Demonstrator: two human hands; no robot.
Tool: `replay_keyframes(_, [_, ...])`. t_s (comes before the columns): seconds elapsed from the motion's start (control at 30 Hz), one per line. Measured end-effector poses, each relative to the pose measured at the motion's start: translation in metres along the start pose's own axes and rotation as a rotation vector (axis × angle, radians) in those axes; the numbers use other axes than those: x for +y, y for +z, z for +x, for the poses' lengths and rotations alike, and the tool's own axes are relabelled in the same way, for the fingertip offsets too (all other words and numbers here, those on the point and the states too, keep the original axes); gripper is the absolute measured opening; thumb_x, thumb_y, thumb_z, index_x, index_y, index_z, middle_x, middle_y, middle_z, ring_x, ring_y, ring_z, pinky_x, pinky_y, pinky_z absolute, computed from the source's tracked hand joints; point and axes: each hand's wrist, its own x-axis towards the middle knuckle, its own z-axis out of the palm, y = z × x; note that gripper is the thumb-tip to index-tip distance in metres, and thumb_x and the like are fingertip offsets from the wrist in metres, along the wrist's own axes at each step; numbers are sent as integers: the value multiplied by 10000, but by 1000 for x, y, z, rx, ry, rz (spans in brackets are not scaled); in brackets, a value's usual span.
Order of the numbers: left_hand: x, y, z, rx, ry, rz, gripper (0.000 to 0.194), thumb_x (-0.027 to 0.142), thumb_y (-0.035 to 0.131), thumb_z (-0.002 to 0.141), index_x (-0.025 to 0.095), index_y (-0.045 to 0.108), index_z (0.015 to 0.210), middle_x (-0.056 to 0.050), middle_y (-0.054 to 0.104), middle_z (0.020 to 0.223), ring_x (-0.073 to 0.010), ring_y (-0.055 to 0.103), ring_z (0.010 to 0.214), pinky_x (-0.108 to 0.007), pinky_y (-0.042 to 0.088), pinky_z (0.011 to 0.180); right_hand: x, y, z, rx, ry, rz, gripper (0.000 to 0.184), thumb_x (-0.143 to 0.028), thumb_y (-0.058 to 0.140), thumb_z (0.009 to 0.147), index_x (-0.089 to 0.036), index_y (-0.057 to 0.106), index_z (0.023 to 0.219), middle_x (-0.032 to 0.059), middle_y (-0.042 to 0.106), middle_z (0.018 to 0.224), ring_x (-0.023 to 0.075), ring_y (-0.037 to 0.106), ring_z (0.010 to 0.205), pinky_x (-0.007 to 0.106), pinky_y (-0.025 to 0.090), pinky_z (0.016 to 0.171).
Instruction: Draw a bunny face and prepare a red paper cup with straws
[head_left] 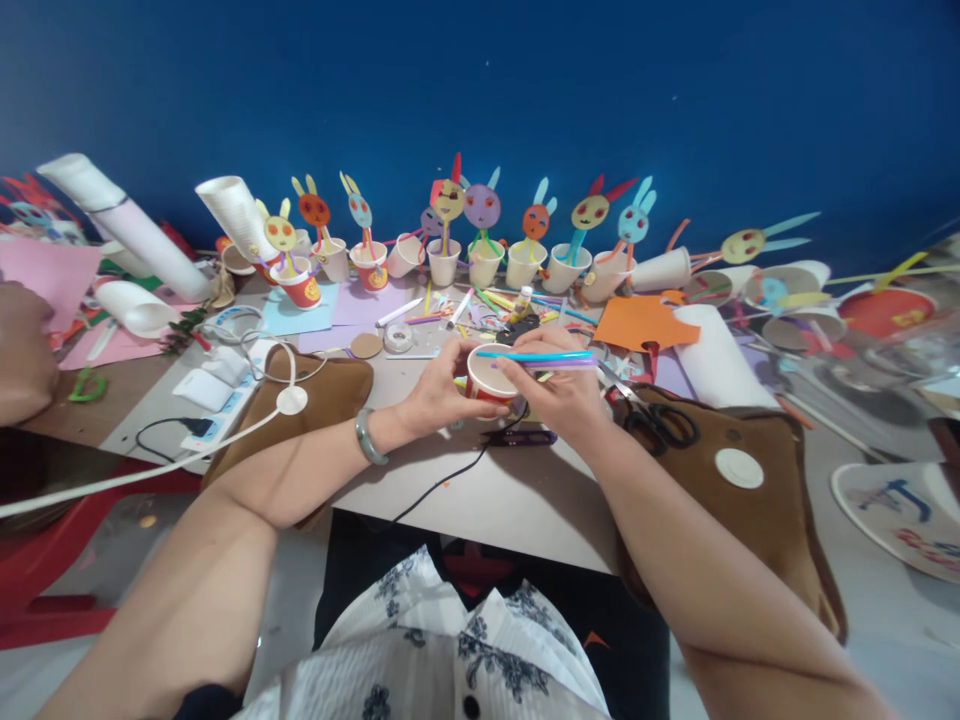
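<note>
My left hand (436, 388) is wrapped around the side of a red and white paper cup (480, 368), held tilted above the table with its mouth towards me. In my right hand (568, 396) are a blue straw (540, 356) and a purple one beside it. These straws lie across the cup's mouth, pinched between thumb and fingers. The blue straw's left tip is over the opening. Fingers hide part of the cup's right side. Below the hands lies a dark purple thread snipper (523, 438). Black-handled scissors (664, 422) rest right of my right hand.
Along the blue wall stand several paper cups with paper rabbit heads, such as an orange one (536, 222). Orange paper (637, 322) lies at the right. Left are a power strip (225, 410), a white cable and a brown pouch (311, 400). Another person's hand (22, 350) shows far left.
</note>
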Motion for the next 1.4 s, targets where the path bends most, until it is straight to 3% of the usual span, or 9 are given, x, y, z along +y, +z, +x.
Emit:
replay_keyframes(0.37, [-5,-2,2,-7,67,37,775,520,928,592,220,484,1151,-55,615,1106,-205,649,987,-337,552,815,0,-1,0,-44,5,57,124,-360,645,869,-246,636,820,90,665,1092,295,603,1119,486,491,970])
replay_keyframes(0.5, [-4,-2,1,-15,66,101,766,540,918,601,224,502,1162,-56,617,1105,-215,637,995,-352,539,836,5,0,0,-70,20,52,118,-351,645,860,-238,661,834,101,676,1122,299,607,1135,488,501,978])
replay_keyframes(0.67, [-2,-1,1,-43,108,67,772,551,916,607,222,532,1190,-80,638,1180,-240,648,1069,-384,531,919,15,1,0,-194,39,52,189,-400,654,875,-232,737,894,115,694,1141,300,644,1095,498,510,982])
replay_keyframes(0.87, [-3,-4,3,-119,35,-14,797,513,943,570,219,532,1187,-90,631,1203,-261,653,1089,-423,546,942,19,2,1,-243,106,118,234,-470,673,869,-254,760,843,86,743,1072,274,683,1021,461,530,951])
replay_keyframes(0.97, [-4,-10,7,-249,-18,-163,715,475,894,662,221,534,1225,-105,623,1252,-257,664,1097,-424,566,932,17,-1,2,-231,206,192,281,-506,684,855,-237,763,871,92,758,1041,273,702,992,452,541,926])
replay_keyframes(1.07, [0,-16,10,-313,-70,-255,501,395,765,801,215,585,1232,-98,672,1216,-238,680,1083,-426,566,956,19,-5,3,-248,264,231,331,-552,694,841,-227,756,821,79,773,962,257,712,937,425,550,895])
replay_keyframes(1.17, [9,-19,10,-277,-129,-139,281,308,645,886,192,682,1139,-81,735,1119,-213,692,1034,-406,561,960,25,-7,3,-325,319,193,346,-575,693,831,-237,758,800,46,771,865,234,704,844,386,554,809])
replay_keyframes(1.3, [19,-21,11,-256,-100,28,239,325,597,930,172,727,1059,-72,771,1037,-192,704,930,-346,572,852,31,-6,3,-403,330,162,374,-599,680,830,-242,733,732,11,732,747,193,648,703,312,506,635])
replay_keyframes(1.4, [20,-24,13,-280,-62,140,220,317,599,918,166,742,993,-57,776,952,-179,700,856,-308,560,774,30,-9,5,-427,300,167,372,-594,669,840,-239,726,746,1,701,710,171,604,655,289,470,599])
